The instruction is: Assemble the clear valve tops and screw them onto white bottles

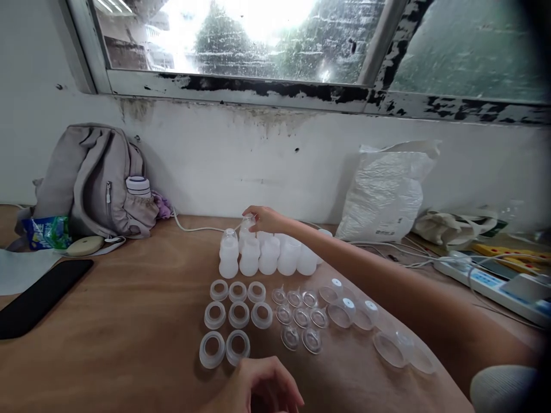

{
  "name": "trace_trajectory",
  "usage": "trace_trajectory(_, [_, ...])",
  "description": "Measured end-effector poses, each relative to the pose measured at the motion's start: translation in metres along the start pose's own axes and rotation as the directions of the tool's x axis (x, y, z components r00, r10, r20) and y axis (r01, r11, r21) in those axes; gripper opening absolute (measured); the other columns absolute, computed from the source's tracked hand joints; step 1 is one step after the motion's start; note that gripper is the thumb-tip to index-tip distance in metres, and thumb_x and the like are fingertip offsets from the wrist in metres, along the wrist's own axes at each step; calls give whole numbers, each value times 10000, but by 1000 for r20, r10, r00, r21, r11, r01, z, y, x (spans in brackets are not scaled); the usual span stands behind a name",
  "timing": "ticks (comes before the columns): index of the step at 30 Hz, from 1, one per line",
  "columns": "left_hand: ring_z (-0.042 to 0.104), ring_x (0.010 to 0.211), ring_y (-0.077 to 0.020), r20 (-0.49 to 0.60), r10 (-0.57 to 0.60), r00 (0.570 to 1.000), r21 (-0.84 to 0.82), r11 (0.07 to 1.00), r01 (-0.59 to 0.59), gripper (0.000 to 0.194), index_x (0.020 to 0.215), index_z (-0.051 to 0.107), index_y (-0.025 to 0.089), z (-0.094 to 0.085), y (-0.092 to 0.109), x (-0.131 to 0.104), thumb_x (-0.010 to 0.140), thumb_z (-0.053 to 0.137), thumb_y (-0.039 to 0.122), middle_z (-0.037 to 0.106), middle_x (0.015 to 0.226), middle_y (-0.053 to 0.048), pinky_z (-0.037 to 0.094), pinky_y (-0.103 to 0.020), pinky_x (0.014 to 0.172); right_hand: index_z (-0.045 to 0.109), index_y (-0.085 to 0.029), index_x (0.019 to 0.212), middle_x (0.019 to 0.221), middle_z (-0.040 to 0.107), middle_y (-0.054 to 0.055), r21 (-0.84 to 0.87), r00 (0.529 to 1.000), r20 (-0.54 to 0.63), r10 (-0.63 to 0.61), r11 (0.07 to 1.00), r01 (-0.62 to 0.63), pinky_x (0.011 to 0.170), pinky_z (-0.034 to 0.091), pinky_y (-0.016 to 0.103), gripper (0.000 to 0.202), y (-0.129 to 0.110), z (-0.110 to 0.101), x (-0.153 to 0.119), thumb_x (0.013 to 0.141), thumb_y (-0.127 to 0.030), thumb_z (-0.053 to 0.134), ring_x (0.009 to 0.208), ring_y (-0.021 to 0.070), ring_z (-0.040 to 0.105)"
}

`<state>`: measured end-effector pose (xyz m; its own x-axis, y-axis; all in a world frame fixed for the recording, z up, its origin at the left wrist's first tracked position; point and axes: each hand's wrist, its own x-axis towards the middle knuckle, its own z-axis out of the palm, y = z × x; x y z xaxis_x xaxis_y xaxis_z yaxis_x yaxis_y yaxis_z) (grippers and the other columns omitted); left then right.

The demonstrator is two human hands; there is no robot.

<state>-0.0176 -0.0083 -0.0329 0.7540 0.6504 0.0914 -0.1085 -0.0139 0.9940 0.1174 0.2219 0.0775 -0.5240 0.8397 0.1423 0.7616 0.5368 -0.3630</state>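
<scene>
My right hand [263, 219] reaches to the back of the bottle group, its fingers closed on a clear-topped bottle [247, 225]. White translucent bottles [267, 257] stand in rows before it; the front left bottle [229, 255] also has a clear top. Nearer me lie rows of white rings [239, 314]. Beside them sit several clear nipples [301, 317], and further right are clear domed caps [341, 313], partly under my right forearm. My left hand [269, 385] is at the bottom edge, fingers curled and apart from the thumb, holding nothing visible.
A grey backpack [97, 178] stands at the back left, with a black phone [41, 295] and a green-blue packet [48, 232] nearby. A white plastic bag [384, 192] leans on the wall at right. Cables and a power strip [491, 284] lie far right.
</scene>
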Motion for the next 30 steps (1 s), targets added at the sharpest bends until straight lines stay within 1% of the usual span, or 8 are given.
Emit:
trace_trajectory(10, [520, 640, -88, 12, -35, 999, 50, 998, 35, 256, 909, 550, 138, -1, -2, -4, 753, 566, 339, 578, 741, -28, 358, -178, 562, 436, -139, 1193, 1104, 544, 125, 68, 1000, 0, 23, 997, -23, 783, 418, 301, 552, 2, 0, -9, 683, -197, 639, 962, 205, 524])
trace_trajectory(16, [506, 616, -85, 2, -19, 1000, 76, 997, 19, 249, 888, 552, 132, -1, -2, -3, 748, 561, 337, 554, 700, -21, 354, -177, 552, 379, -151, 1246, 1184, 521, 128, 126, 999, 20, 35, 991, -38, 786, 415, 323, 597, 3, -8, -18, 720, -306, 616, 1024, 229, 501])
trace_trajectory(20, [445, 537, -60, 17, 4, 1000, 164, 987, -7, 311, 804, 569, 134, 0, -8, -2, 750, 538, 438, 499, 639, -1, 324, -154, 482, 477, -178, 1141, 1088, 586, 77, 58, 982, -180, -55, 996, 66, 826, 381, 351, 385, -10, -23, -45, 774, -262, 560, 1029, 215, 489])
trace_trajectory(23, [419, 472, -56, 33, 124, 992, 353, 927, -128, 354, 747, 573, 141, 1, -18, -1, 763, 507, 488, 503, 593, -1, 301, -150, 412, 583, -163, 932, 878, 636, 55, -23, 958, -217, -187, 982, 186, 736, 404, 286, 153, -22, -24, -87, 800, -189, 509, 852, 169, 553])
trace_trajectory(25, [445, 469, -78, 49, 305, 951, 622, 736, -268, 281, 708, 576, 158, 3, -20, -2, 814, 471, 396, 525, 552, -7, 321, -171, 413, 584, -171, 896, 781, 627, 35, -55, 968, -154, -200, 979, 194, 632, 401, 253, 135, -27, -15, -125, 819, -199, 478, 686, 138, 560])
trace_trajectory(27, [480, 486, -103, 116, 470, 875, 881, 359, -309, 197, 707, 581, 176, 4, -16, -4, 831, 430, 198, 547, 528, -8, 348, -201, 453, 568, -188, 897, 729, 618, 24, -94, 983, -125, -132, 988, 121, 552, 369, 243, 157, -29, -1, -166, 851, -239, 427, 588, 128, 546])
trace_trajectory(29, [528, 546, -133, 167, 536, 828, 981, -8, -192, 199, 773, 594, 181, 4, -5, -7, 780, 423, 79, 598, 595, -21, 374, -238, 517, 528, -198, 983, 751, 625, 29, -115, 991, -108, -83, 991, 71, 548, 352, 247, 181, -26, 17, -202, 860, -265, 414, 607, 139, 561])
trace_trajectory(30, [555, 615, -159, 144, 549, 823, 989, -116, -95, 193, 827, 598, 174, 3, 1, -9, 764, 436, 87, 628, 682, -42, 389, -263, 564, 503, -194, 1025, 724, 621, 27, -117, 994, -89, -56, 992, 45, 533, 341, 246, 208, -23, 25, -217, 854, -280, 423, 584, 140, 558])
